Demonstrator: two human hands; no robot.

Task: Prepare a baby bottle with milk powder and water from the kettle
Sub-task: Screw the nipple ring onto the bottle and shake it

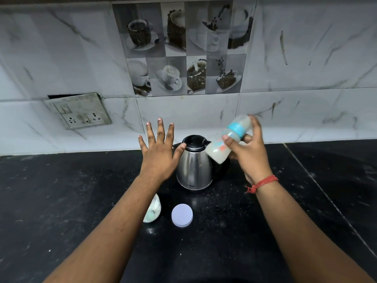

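Right hand [250, 152] grips the capped baby bottle [228, 139], tilted, milky, right of centre above the kettle [193, 166]; left hand [161, 152] hovers spread and empty; looks like the shaking step, next needs a firm hold

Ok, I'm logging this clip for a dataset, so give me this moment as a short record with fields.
right hand: holds the baby bottle tilted in the air, blue collar on, milky liquid inside
left hand: open, fingers spread, empty, beside the kettle's lid
electric kettle: steel, upright on the black counter, lid shut
milk powder jar: open, partly hidden by the left forearm
jar lid: flat on the counter, beside the jar
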